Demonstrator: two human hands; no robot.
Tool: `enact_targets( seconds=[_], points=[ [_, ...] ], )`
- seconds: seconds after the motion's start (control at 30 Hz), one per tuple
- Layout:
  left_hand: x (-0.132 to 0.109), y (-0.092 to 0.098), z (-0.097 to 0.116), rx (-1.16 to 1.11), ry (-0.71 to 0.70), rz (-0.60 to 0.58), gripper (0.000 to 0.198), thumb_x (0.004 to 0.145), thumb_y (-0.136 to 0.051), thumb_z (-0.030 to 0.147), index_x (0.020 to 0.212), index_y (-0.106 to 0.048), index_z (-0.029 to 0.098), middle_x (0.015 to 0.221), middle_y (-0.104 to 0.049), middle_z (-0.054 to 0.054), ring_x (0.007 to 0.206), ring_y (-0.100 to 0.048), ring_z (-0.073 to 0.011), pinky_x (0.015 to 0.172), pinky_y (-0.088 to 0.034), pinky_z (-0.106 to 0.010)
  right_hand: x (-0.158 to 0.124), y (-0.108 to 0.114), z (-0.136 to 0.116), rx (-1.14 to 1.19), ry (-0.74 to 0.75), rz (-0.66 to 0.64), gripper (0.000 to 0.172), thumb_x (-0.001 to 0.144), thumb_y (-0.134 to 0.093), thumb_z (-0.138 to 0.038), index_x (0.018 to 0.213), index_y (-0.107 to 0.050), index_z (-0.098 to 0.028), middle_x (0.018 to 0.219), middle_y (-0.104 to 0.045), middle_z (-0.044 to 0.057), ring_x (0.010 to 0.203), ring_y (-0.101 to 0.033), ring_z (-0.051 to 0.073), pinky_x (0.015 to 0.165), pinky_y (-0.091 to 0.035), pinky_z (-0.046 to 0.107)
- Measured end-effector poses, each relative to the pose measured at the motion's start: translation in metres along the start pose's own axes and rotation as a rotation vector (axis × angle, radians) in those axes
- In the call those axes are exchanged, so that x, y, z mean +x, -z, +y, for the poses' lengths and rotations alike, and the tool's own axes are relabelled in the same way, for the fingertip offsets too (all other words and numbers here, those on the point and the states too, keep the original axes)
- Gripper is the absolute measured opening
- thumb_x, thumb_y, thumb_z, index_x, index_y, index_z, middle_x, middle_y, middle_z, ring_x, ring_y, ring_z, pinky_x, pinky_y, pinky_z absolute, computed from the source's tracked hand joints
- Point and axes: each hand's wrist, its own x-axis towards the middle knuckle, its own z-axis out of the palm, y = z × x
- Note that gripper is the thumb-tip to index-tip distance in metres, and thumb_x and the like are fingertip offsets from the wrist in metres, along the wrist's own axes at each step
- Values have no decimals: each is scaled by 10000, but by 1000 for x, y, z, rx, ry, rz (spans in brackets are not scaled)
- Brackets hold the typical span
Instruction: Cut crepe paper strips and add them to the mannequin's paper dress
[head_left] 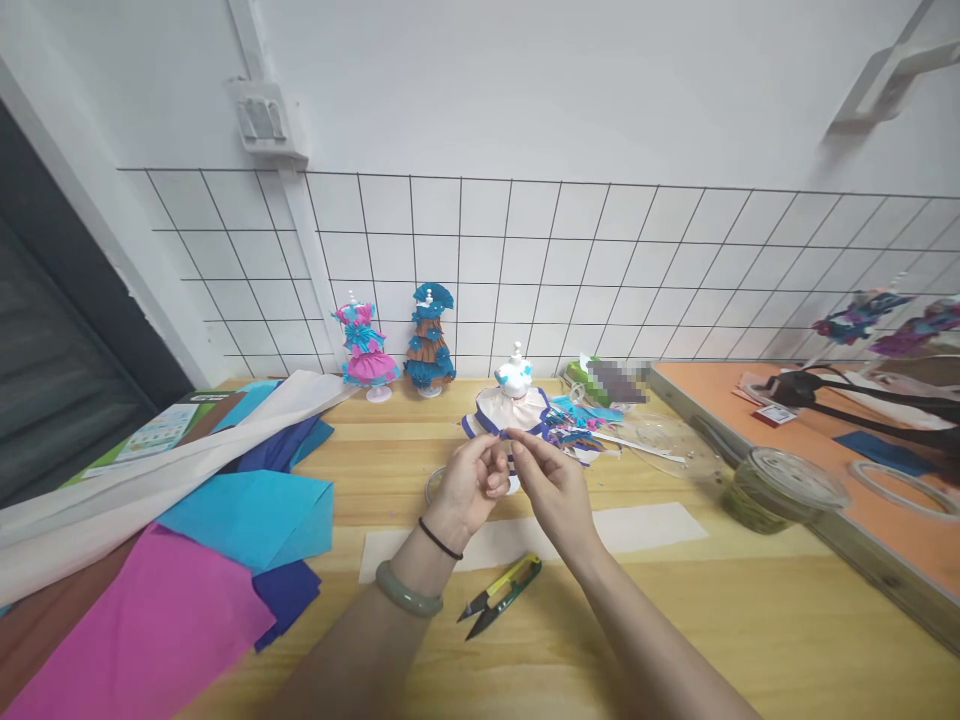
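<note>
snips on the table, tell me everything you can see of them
The snips have one yellow arm and one dark green arm, joined at the far right end, with dark, metal-looking pointed blades. They stand open, tips apart and aimed toward the near left. They lie flat on the wood-grain table, their joined end at the near edge of the pale strip; whether it overlaps is unclear. Neither the left hand nor the right hand touches them.

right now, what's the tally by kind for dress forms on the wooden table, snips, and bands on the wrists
Pink-and-blue form, brown-and-blue form, white form: 3 dress forms
Snips: 1
Green bangle, black band: 2 wrist bands
Total: 6
</note>
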Motion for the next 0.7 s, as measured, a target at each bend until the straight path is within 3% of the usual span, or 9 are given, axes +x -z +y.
enact_targets(
  seconds=[0.23,0.7],
  points=[
    [1,3,-4,56,-50,-22,231,679,-639,260,603,-457,140,493,-457,55,328,-320,-2,339,-186,-143,-1,0,3,-1,-2,-23,381,790,-577,-393,1080,-642,-156,920,-696,71,841,-628,207,761,-498,335],
    [-2,-1,-5,119,-101,-18,273,653,-696,273,624,-456,147,472,-450,67,329,-319,-1,339,-173,-141,0,3,10,-40,10,-46,386,805,-562,-384,1113,-630,-161,978,-694,80,844,-640,205,738,-517,324]
  ],
)
